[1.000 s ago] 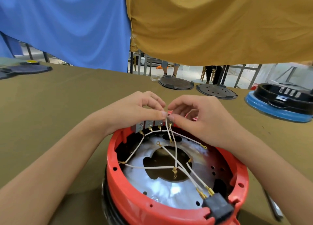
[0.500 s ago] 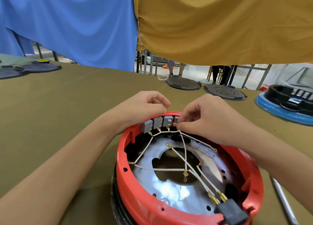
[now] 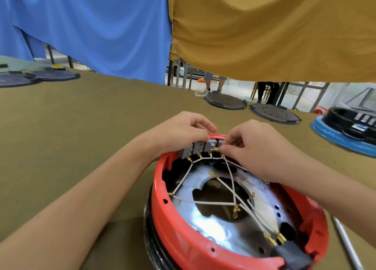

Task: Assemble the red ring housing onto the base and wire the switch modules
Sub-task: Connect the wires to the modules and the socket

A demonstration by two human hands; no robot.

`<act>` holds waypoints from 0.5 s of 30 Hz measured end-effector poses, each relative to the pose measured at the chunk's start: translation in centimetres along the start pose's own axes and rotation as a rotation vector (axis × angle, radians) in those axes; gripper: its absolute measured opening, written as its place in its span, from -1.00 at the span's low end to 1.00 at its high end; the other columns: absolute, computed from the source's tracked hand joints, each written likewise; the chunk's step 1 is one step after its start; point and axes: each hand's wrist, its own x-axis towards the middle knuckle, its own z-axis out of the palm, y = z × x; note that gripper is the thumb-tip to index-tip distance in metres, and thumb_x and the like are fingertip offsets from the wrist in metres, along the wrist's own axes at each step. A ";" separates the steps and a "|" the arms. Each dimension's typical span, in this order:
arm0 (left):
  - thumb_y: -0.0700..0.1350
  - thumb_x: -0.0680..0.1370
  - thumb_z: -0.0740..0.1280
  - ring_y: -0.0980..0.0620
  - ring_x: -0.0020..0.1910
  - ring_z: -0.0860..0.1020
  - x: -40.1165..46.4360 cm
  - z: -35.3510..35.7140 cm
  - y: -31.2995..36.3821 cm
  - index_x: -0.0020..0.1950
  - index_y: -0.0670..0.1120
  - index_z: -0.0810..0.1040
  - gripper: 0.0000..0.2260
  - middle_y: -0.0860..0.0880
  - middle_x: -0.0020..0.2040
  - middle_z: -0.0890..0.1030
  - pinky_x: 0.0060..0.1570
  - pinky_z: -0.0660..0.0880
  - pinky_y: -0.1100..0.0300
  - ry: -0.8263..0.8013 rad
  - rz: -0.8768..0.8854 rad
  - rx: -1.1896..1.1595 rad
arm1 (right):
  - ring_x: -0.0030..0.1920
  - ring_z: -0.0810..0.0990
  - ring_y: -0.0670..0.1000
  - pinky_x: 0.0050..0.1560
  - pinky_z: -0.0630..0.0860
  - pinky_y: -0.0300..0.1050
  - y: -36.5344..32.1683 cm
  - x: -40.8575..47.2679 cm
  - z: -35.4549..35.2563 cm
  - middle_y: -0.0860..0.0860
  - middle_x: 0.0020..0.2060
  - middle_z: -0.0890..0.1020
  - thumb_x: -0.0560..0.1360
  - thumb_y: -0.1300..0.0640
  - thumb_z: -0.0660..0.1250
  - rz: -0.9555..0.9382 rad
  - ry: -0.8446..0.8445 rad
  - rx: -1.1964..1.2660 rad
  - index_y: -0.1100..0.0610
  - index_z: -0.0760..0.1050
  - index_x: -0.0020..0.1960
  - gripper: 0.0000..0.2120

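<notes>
On the olive table [image 3: 71,127] our left hand [image 3: 179,133] steadies the grey switch modules [image 3: 200,148]; the right hand [image 3: 252,147] pinches a brass terminal [image 3: 216,149], probably seating it. The red ring housing [image 3: 203,247] is mounted; loose leads remain.

The near rim of the red ring housing [image 3: 183,247] runs off the bottom edge, and the black connector block [image 3: 291,253] at its near right is cut there too. Under the housing only a dark sliver of the base [image 3: 147,225] shows on the left. The left hand [image 3: 179,133] covers the far side of the switch modules [image 3: 200,147], so its grip on them cannot be judged. The right hand [image 3: 254,149] hides the rightmost module and the far right rim; its fingertips [image 3: 222,147] conceal most of a brass terminal [image 3: 216,149]. A metal rod [image 3: 345,245] on the desk [image 3: 81,137] leaves the bottom right corner. The blue-rimmed unit [image 3: 345,135] is cropped at the right edge.
</notes>
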 end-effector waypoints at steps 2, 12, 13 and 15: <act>-0.21 0.53 0.34 0.23 -0.14 0.61 0.0 -0.1 0.1 0.07 0.07 0.64 -0.78 0.08 -0.04 0.66 -0.11 0.49 0.36 0.026 0.013 0.002 | -0.30 0.59 -0.08 -0.33 0.44 -0.24 -0.2 0.0 -0.3 -0.07 -0.35 0.65 0.56 -0.02 0.36 -0.011 -0.039 -0.043 0.01 0.63 -0.18 -0.81; -0.21 0.50 0.32 0.15 -0.42 0.51 -0.1 0.6 0.1 0.06 0.01 0.62 -0.80 0.08 -0.12 0.60 -0.50 0.40 0.38 0.145 0.005 0.001 | -0.43 0.46 -0.05 -0.46 0.29 -0.25 -1.0 1.0 -0.5 0.01 -0.39 0.58 0.55 0.05 0.34 0.177 -0.140 0.045 0.18 0.64 -0.14 -0.77; -0.22 0.49 0.33 0.24 -0.46 0.50 -0.2 0.5 0.1 0.03 0.00 0.63 -0.81 0.07 -0.14 0.61 -0.49 0.38 0.41 0.143 -0.001 -0.007 | -0.44 0.41 -0.01 -0.46 0.26 -0.25 -1.1 1.1 -0.3 0.03 -0.42 0.52 0.53 0.07 0.35 0.228 -0.148 0.106 0.25 0.65 -0.12 -0.76; -0.22 0.47 0.35 0.31 -0.48 0.49 -0.2 0.4 0.2 0.00 -0.01 0.64 -0.82 0.06 -0.18 0.62 -0.47 0.37 0.44 0.136 -0.011 -0.017 | -0.38 0.35 0.05 -0.40 0.24 -0.20 -1.3 1.1 0.0 0.10 -0.39 0.43 0.50 0.10 0.37 0.315 -0.156 0.223 0.34 0.63 -0.03 -0.73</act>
